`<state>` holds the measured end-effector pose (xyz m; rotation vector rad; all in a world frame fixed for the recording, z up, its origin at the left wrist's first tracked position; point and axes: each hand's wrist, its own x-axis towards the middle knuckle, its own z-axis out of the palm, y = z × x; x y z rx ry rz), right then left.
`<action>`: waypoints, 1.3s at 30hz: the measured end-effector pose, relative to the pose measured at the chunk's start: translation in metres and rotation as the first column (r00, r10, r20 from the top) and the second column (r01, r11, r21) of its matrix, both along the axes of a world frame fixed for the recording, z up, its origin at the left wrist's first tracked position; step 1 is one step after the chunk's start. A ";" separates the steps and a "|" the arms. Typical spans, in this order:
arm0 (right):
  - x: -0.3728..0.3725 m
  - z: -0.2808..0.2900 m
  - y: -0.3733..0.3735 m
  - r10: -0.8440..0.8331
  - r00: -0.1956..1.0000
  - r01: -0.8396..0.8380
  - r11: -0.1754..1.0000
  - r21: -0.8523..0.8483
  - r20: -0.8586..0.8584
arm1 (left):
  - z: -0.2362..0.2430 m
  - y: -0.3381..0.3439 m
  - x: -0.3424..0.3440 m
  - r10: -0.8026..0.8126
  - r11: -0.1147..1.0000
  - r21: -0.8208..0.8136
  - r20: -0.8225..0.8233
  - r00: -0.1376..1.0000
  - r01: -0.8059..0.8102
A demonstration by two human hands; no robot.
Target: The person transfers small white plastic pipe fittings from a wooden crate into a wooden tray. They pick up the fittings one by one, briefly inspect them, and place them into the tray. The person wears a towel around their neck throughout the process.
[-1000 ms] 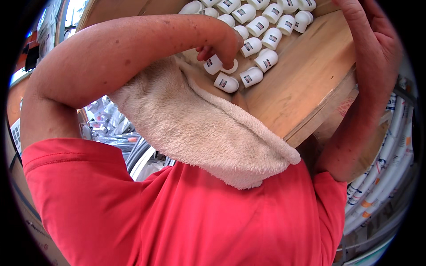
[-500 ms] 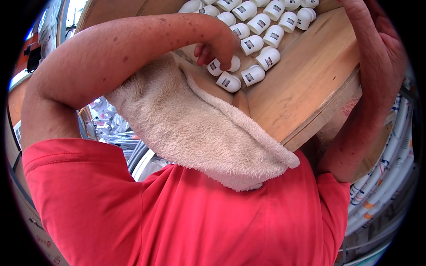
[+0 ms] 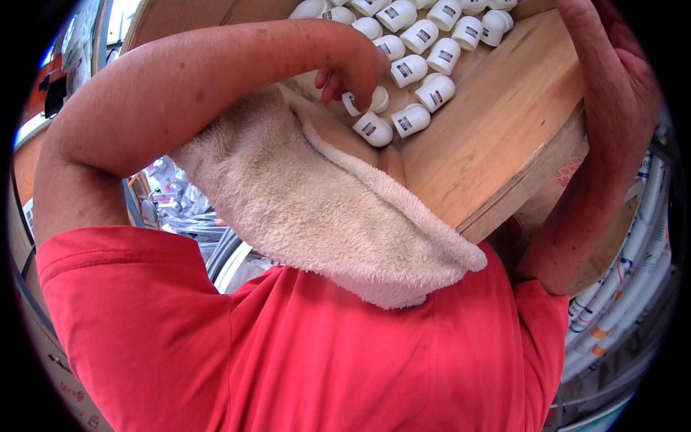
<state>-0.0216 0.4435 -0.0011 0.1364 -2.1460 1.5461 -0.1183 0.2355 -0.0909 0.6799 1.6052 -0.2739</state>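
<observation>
Several white domed plastic pipe caps with dark labels lie in a wooden box, tilted toward me. My left hand reaches into it from the left. Its index finger points down onto a white cap near the box's low corner and partly covers it; the other fingers are loosely curled and apart from it. Just below that fingertip lies another cap. At the upper right my right hand is raised beside the box's right wall, thumb up along it. Its fingertips run out of view.
A beige fleecy towel drapes over the box's near edge against my red shirt. White coiled pipes stand at the right. Behind my left arm are plastic-wrapped metal fittings, and a cardboard box is at the lower left.
The cap under my left index finger is now covered more by the finger. The box and the caps have shifted very slightly in view. My right hand has hardly moved.
</observation>
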 end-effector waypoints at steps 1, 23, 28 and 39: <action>0.000 0.000 0.000 0.000 1.000 0.000 1.000 0.001 0.000 | 0.001 0.001 0.003 -0.080 0.997 0.004 -0.012 0.997 0.080; 0.000 0.000 0.003 0.001 1.000 -0.001 1.000 0.008 0.000 | -0.006 0.001 0.007 -0.002 0.999 0.052 -0.003 1.000 0.002; 0.000 0.000 0.003 0.001 1.000 -0.001 1.000 0.009 -0.002 | -0.009 -0.001 0.000 0.117 0.991 0.050 0.088 0.989 -0.122; 0.003 0.000 0.000 0.004 1.000 -0.004 1.000 0.012 0.004 | -0.012 -0.006 -0.005 0.237 0.971 -0.030 0.187 0.953 -0.235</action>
